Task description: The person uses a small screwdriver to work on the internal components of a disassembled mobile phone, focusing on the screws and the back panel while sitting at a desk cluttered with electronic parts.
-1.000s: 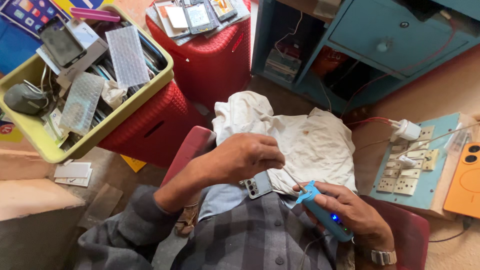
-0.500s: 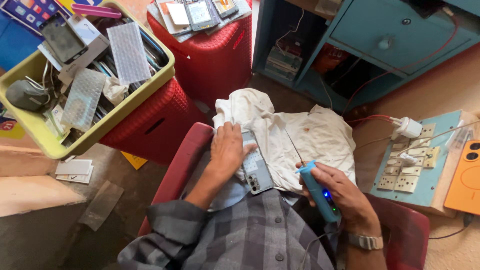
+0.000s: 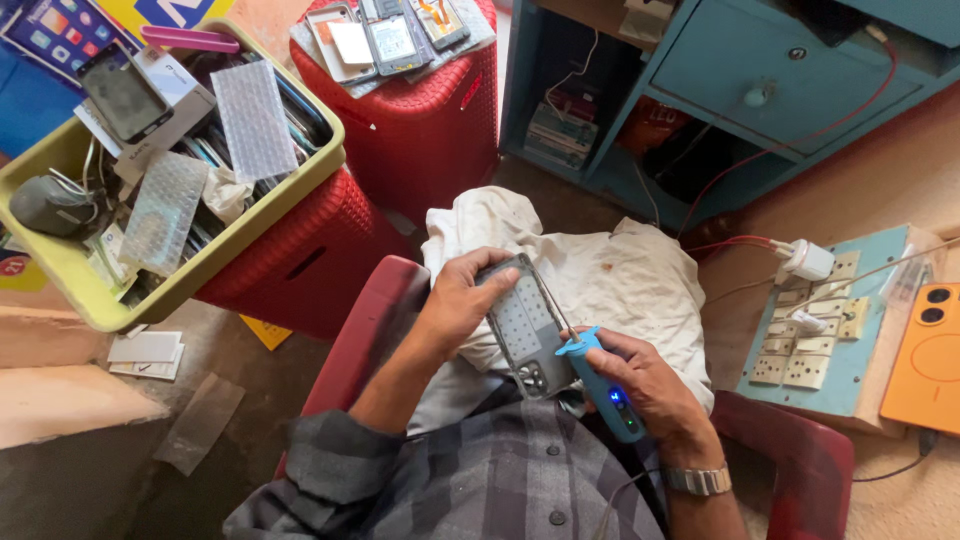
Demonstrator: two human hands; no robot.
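Head view is showing, at the far left, a yellow-green tray (image 3: 70,265) that is sitting on a red plastic stool (image 3: 300,265) and is holding phone parts and bubble-wrap pieces. Behind it, a second red stool (image 3: 420,130) is carrying some phone screens. In the middle, my left hand (image 3: 462,300) is closing around the upper end of an opened phone (image 3: 525,325), which is lying over a white cloth (image 3: 620,285) on my lap, and I am tilting it a little. Just beside it, my right hand (image 3: 645,385) is gripping tight a blue powered tool (image 3: 603,385); its thin tip is touching the right edge of the phone. So both hands are clamped, each on its own thing, and they are close together. Further right, a blue board with switches and sockets (image 3: 825,345) is resting on the bench, with a white charger (image 3: 808,260) plugged in, and an orange phone (image 3: 925,365) is lying at the far right.
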